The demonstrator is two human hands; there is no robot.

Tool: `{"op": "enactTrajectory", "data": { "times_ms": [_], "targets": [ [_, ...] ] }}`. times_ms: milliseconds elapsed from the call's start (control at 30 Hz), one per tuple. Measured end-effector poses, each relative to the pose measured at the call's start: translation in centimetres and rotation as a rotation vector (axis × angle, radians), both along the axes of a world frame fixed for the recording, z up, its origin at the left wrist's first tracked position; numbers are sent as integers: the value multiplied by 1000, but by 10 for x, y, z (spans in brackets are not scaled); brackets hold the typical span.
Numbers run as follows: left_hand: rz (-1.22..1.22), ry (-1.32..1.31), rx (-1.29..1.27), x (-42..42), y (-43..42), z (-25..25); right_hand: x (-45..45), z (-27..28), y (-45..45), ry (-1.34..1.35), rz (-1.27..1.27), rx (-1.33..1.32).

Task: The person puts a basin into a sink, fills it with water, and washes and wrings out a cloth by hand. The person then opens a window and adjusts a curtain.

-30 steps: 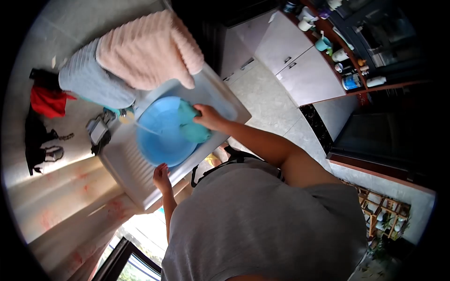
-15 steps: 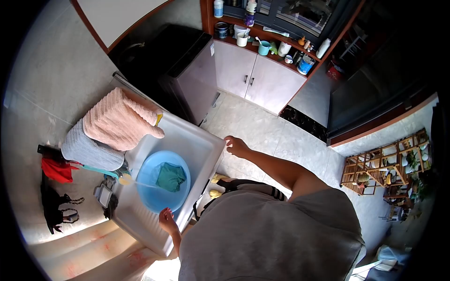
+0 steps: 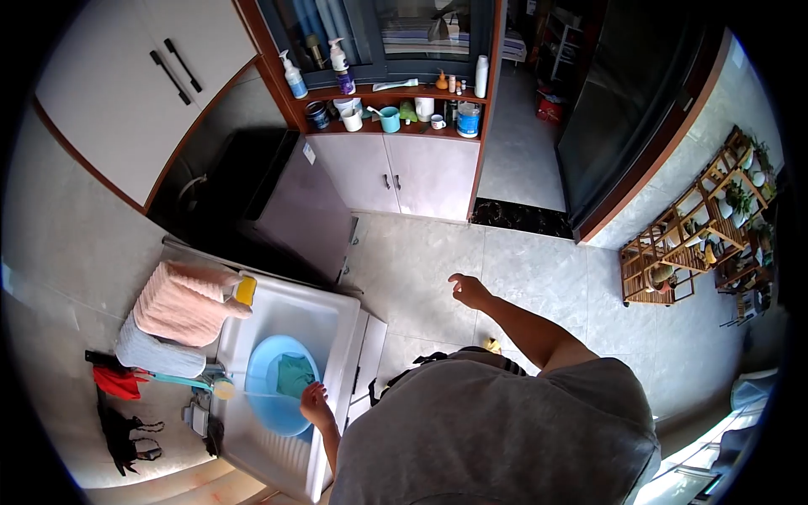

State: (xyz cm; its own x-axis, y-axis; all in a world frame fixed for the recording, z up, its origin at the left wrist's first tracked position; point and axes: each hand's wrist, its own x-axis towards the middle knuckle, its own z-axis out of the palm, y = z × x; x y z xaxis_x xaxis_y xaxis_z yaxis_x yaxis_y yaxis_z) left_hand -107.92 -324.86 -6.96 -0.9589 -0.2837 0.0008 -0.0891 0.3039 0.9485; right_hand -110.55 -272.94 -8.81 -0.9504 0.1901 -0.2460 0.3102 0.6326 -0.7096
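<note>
My left hand [image 3: 316,407] is at the near rim of a light blue basin [image 3: 271,410], empty, its fingers loosely bent and apart. Whether it touches the rim I cannot tell. A green cloth [image 3: 295,374] lies in the basin, which stands in a white sink [image 3: 335,324]. From the tap [image 3: 223,389] a thin stream of water runs toward the basin. Away from the sink, my right hand [image 3: 470,291] hangs over the floor with nothing in it, index finger stretched out and the others partly bent.
Pink and grey towels [image 3: 172,307] hang beside the sink, with a yellow sponge [image 3: 246,290] on its edge. Behind stand a washing machine [image 3: 299,210] and a white cabinet [image 3: 433,177] under shelves of bottles and cups. A wooden plant rack [image 3: 682,244] stands at the right.
The view has swung toward the cabinet and doorway. My right hand has left the sink's corner and is out over the floor. My left hand appears closer to the green cloth.
</note>
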Motion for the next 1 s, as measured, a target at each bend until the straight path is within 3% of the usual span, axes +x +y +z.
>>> {"op": "enactTrajectory", "data": {
  "times_ms": [167,400,467,667,867,1000],
  "targets": [
    [-75,-9,-14,-5,117,-1,53,-4,115,56,-66,-31],
    [-361,103,-63,-28,346,11,150,-4,342,-32,-463,-232],
    [-485,189,-360,-42,402,25,178,2,387,-38,-602,-313],
    [-706,202,-305,-87,554,78,242,3,474,-96,-772,-530],
    [-811,233,-282,-147,677,93,235,11,538,-151,-889,-655],
    [-790,354,-265,-201,756,116,174,16,617,-173,-851,-575]
  ]
}}
